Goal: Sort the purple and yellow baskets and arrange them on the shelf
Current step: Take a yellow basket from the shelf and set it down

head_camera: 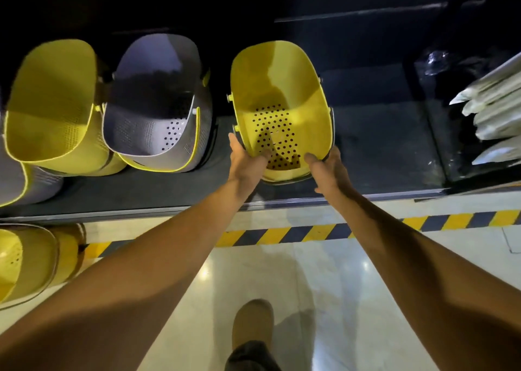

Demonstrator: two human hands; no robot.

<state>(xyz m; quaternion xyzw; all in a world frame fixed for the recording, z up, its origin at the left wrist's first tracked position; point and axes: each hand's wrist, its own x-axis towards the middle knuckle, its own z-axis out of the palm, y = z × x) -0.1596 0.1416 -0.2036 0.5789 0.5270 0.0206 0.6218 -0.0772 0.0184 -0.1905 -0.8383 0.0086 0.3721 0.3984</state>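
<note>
A yellow perforated basket (279, 88) stands on the dark shelf (380, 145), right of centre. My left hand (245, 161) grips its near left rim, thumb inside. My right hand (328, 170) holds its near right rim. To the left on the same shelf stand a purple basket (158, 88) nested in a yellow one, and another yellow basket (53, 102) stacked in others. A purple basket (17, 184) shows at the far left edge. On a lower level at the bottom left sits one more yellow basket (28, 260).
White wrapped packages (496, 111) lie stacked at the right end of the shelf, behind a divider. The shelf's metal front edge (141, 211) runs across. Below is a glossy floor with a yellow-black hazard stripe (282, 235) and my shoe (252, 322).
</note>
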